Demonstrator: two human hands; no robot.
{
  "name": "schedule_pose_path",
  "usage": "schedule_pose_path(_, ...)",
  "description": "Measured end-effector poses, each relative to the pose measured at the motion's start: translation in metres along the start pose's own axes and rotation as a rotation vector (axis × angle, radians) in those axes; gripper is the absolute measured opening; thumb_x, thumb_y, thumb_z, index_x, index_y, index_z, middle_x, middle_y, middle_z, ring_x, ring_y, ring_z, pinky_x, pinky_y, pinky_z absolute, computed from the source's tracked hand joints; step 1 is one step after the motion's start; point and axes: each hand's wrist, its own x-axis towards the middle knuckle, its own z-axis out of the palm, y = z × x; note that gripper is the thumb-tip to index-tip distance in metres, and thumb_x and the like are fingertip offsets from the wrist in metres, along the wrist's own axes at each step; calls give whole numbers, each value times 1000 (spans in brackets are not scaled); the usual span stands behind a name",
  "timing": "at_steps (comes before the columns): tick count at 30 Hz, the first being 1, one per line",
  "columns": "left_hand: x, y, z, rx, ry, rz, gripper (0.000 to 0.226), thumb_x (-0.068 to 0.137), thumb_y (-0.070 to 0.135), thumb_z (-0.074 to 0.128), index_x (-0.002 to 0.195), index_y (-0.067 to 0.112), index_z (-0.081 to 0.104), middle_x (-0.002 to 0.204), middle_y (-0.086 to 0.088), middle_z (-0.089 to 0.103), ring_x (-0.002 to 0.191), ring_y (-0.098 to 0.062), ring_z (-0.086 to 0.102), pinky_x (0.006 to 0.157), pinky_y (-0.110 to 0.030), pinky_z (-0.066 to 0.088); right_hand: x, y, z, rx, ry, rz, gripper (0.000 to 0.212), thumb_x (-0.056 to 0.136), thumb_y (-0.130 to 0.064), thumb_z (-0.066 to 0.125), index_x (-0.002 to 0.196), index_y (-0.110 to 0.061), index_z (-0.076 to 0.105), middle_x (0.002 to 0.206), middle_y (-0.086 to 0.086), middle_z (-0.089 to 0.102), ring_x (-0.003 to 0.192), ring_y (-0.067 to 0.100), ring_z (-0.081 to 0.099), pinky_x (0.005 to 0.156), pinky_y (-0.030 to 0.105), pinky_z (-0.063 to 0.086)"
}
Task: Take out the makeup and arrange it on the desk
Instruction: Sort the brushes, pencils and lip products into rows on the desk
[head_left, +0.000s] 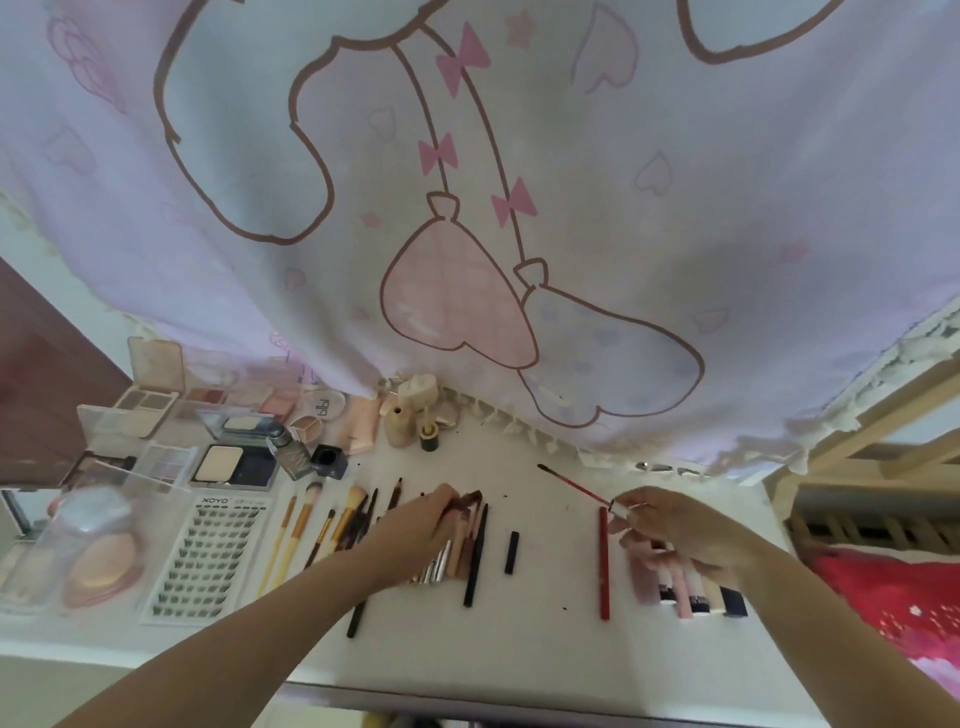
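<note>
Makeup lies spread over the white desk (545, 639). My left hand (423, 519) reaches over a row of pencils and metallic tubes (457, 551), its fingers curled around several of their upper ends. My right hand (670, 525) pinches a thin red-handled brush (569, 484) that points up and to the left. A long red pencil (603, 561) lies just left of that hand, and a short black cap (511, 552) lies between my hands. Several lipstick tubes (691, 592) lie partly hidden under my right hand.
Palettes and compacts (228, 462) crowd the back left, with bamboo-handled brushes (296, 530), a false-lash card (208, 561) and a sponge case (98, 556) in front. A beige bottle (399, 426) stands by the hanging pink curtain (519, 208). A wooden frame (883, 467) and red fabric (893, 603) flank the right.
</note>
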Motion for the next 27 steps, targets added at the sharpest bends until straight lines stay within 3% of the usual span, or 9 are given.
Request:
schedule_pose_path(3,14,33,28,-231,-69,-85,13,98,30,41,105,21,48,93,1,66,72,-12,59,58,-21,47,3,23,19,94,14,38,20,95,-14,53,112,-5,57,96,6,70,70,12,61,51,25,47)
schedule_pose_path(5,25,54,46,-266,-64,-144,19,95,33,47,102,17,55,97,-1,68,83,-16,63,72,-26,51,8,35,37,15,56,66,19,96,-16,50,114,-8,52,97,3,71,75,14,63,56,25,51)
schedule_pose_path(7,34,65,60,-103,-1,-166,29,93,40,48,99,16,62,97,-2,67,93,-20,62,89,-33,46,14,45,54,-149,81,65,15,98,-17,44,112,-12,46,95,0,70,77,13,63,61,24,53)
schedule_pose_path(10,42,70,72,228,54,-180,41,94,48,41,106,17,63,111,-5,59,110,-23,51,101,-37,33,28,56,77,-404,105,44,18,99,-27,41,107,-11,45,91,1,69,79,16,66,71,31,56)
schedule_pose_path(12,46,69,76,353,66,-169,44,95,48,37,113,15,61,118,-7,55,116,-24,46,101,-39,32,38,60,90,-604,136,31,21,98,-32,38,106,-13,44,97,3,70,87,19,67,81,37,55)
schedule_pose_path(15,49,62,76,418,68,-144,44,96,45,35,116,13,58,120,-8,53,116,-26,45,97,-38,35,47,57,106,-754,174,12,22,99,-35,31,103,-15,41,104,6,67,95,24,64,74,29,46)
schedule_pose_path(18,49,52,74,433,94,-131,44,96,44,36,118,12,57,122,-8,52,116,-25,43,96,-36,34,53,52,121,-821,207,-8,27,100,-33,29,108,-12,44,111,8,64,102,26,62,73,30,40)
schedule_pose_path(27,45,37,66,441,140,-108,41,99,40,31,118,13,55,121,-6,54,115,-24,45,93,-34,34,64,43,139,-929,186,-36,34,100,-38,27,107,-13,48,105,6,65,93,25,62,69,31,41)
